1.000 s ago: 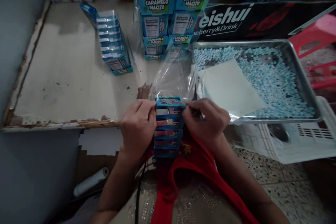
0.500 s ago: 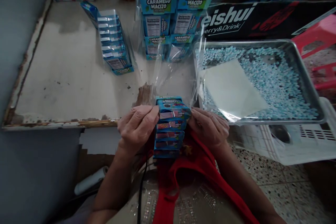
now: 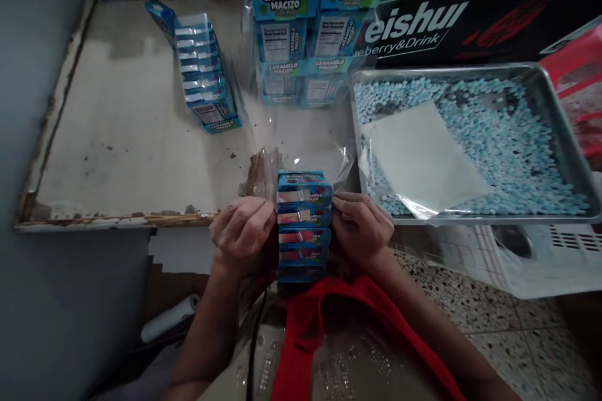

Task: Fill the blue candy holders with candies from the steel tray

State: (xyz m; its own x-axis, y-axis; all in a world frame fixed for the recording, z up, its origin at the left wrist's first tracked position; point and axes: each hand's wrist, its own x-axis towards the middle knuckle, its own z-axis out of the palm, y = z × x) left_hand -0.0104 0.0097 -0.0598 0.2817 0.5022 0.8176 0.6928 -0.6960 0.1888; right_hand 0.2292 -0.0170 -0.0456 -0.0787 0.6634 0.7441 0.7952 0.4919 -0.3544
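Observation:
A row of blue candy boxes (image 3: 304,236) stands at the table's front edge, close to my body. Clear plastic bag film (image 3: 345,160) surrounds its far end and spreads over the table beyond. My left hand (image 3: 243,232) is closed at the row's left side, fingertips pinching the film's edge. On the opposite side my right hand (image 3: 361,225) is also closed, thumb and forefinger pinching film by the boxes' corner. Whether the film reaches the near end of the row is hard to see.
Wrapped stacks of "Caramelo Macizo" boxes (image 3: 285,0) stand at the back. Another wrapped row (image 3: 207,75) lies to the left on the white table (image 3: 126,138). At right, a metal tray (image 3: 548,84) holds blue-white candies under a pale sheet (image 3: 423,156); a white crate (image 3: 555,269) is below.
The film that rose high above the boxes has come down lower. Both hands have dropped slightly toward me, and the right one has shifted left along the boxes.

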